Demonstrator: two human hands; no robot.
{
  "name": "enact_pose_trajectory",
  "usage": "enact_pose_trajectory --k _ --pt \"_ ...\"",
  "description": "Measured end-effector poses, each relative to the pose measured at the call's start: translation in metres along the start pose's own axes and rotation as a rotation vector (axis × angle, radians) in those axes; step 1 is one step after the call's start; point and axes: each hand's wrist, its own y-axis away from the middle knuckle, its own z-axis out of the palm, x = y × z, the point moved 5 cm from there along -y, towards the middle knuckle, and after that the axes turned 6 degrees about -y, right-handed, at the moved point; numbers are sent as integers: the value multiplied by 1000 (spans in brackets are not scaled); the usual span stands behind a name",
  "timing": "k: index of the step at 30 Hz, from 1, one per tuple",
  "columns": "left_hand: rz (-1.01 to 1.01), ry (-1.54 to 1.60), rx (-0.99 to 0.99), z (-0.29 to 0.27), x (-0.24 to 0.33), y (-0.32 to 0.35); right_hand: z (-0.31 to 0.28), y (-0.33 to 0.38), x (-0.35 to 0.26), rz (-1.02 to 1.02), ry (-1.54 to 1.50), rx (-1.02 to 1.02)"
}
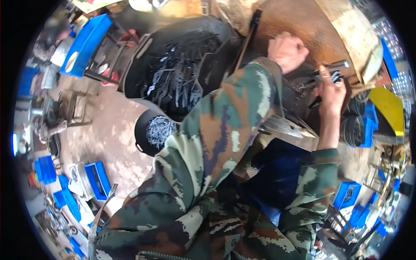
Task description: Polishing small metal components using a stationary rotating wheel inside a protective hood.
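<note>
My left hand is closed, its fingers curled down close to the brown worktop. Whatever those fingers may hold is hidden. To its right my right hand grips several dark metal pieces with shiny edges, thumb pointing away from me. Just beyond them lies a dark, bar-shaped metal part. More small dark metal pieces are scattered on the work surface between my hands.
Left of the worktop stands a big black tub heaped with dark metal strips. Below it a black bucket holds silvery metal pieces. Blue bins and stools stand around the floor. A person sits at the far left.
</note>
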Motion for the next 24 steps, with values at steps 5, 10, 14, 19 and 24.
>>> enact_pose_trajectory --k 5,10,14,19,24 --pt "-4 63 47 -8 -8 0 14 -60 9 35 61 -19" --pt "-19 59 63 -13 -15 -3 26 -85 15 -35 78 -23" --pt "6 107 80 -18 -9 -5 27 -94 12 -47 67 30" --pt "-63 253 92 -48 -10 -10 23 -100 21 -32 74 6" --pt "56 246 -46 -141 -69 -15 6 -109 19 -35 246 -3"
